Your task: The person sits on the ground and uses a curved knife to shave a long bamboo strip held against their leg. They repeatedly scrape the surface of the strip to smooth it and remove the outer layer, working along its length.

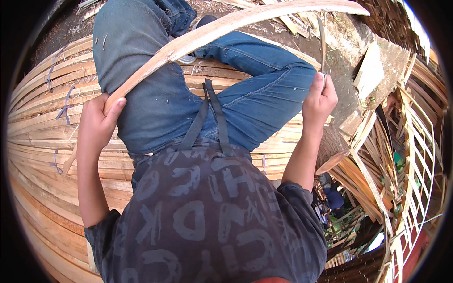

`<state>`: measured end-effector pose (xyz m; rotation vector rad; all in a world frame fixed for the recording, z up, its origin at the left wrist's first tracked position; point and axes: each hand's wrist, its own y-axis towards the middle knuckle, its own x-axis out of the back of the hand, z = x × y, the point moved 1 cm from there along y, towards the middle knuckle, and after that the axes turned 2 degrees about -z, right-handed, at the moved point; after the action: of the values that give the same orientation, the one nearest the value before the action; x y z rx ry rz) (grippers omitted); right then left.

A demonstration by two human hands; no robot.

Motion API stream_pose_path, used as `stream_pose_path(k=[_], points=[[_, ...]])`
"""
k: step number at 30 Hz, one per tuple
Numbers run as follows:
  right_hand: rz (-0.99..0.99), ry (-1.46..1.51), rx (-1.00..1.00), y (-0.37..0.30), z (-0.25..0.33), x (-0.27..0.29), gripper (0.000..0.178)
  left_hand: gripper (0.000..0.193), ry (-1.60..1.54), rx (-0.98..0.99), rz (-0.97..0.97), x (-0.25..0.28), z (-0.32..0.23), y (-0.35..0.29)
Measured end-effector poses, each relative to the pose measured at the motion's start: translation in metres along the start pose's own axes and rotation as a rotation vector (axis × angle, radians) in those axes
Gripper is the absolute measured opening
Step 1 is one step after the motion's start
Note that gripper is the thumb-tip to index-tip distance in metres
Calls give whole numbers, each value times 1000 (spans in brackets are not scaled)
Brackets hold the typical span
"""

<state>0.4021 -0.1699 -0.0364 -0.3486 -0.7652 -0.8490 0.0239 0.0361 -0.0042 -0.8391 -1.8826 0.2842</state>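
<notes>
My left hand (96, 121) is closed around one end of a long, pale split bamboo or wood strip (188, 42). From there the strip slants up over my jeans and away to the far right, appearing bowed. At the right, my right hand (319, 100) grips a knife (322, 47), its narrow blade standing up from the fist toward the underside of the strip's far part. Whether blade and strip touch I cannot tell. The knife's handle is mostly hidden in the fingers.
I sit on a slatted bench (52, 193) of long strips, knotted with purple ties (66, 106). A rough stone block (347, 56) lies beyond my right hand, and a log (330, 148) beside my right forearm. Bundled strips (370, 174) and a lattice panel (417, 174) stand farther right.
</notes>
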Motion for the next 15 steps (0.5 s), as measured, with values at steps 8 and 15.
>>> stream_pose_path(k=[8, 15], points=[[225, -176, 190, -3, 51, -33, 33, 59, 27, 25, 48, 8, -4, 2], [152, -334, 313, 8, 27, -34, 35, 61, 21, 56, 115, 12, -2, 5]])
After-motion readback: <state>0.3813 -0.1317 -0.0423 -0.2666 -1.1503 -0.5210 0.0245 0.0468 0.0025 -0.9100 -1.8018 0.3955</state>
